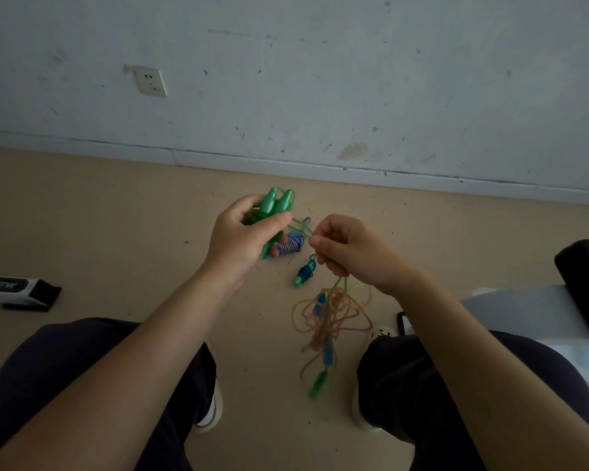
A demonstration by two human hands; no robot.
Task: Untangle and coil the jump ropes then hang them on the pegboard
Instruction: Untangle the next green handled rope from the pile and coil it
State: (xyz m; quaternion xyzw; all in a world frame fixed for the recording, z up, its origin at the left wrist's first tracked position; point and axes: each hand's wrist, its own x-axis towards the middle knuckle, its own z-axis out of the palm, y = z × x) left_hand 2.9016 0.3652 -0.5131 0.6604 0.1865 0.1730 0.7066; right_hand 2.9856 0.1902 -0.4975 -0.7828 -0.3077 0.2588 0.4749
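Two knees in dark trousers frame a strip of bare floor that runs to the wall. The left hand has its fingers curled round two green handles. The right hand pinches the thin green cord, which drops to a blurred tangle of ropes between the knees. Two coiled ropes lie beyond, one partly hidden behind the left hand.
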